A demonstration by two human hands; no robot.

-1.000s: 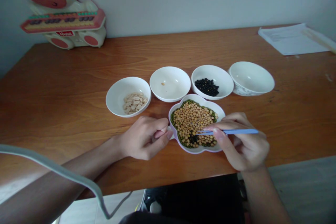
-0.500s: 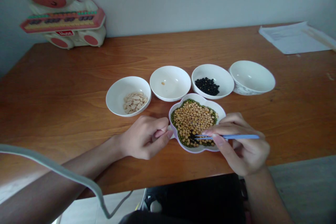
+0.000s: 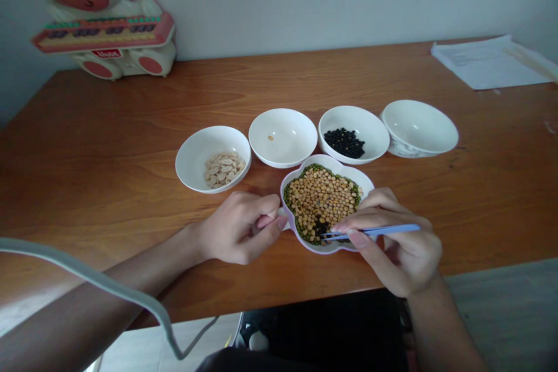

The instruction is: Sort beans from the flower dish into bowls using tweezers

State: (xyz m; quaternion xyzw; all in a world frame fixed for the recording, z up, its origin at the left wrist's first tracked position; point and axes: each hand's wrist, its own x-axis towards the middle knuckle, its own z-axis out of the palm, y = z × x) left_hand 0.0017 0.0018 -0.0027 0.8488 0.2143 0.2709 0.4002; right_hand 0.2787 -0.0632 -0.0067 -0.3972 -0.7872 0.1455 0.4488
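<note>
A flower-shaped bowl, white inside with a lilac rim, holds yellow soybeans, green beans around the edge and a small dark cluster near the front. My left hand is closed on the bowl's short handle. Pinched in my right hand are blue tweezers, their tips down among the beans beside the dark cluster. Whether anything is between the tips is too small to tell. Behind stand a white bowl of pale flat seeds and a white bowl of black beans.
Between those two stands a white bowl with one small yellowish piece. A further white bowl is at the right. A rabbit toy keyboard and papers lie at the back. A grey cable crosses in front of my left arm.
My right hand and the tweezers have shifted slightly left and toward me, with the tips lower in the beans. My left hand stays on the handle.
</note>
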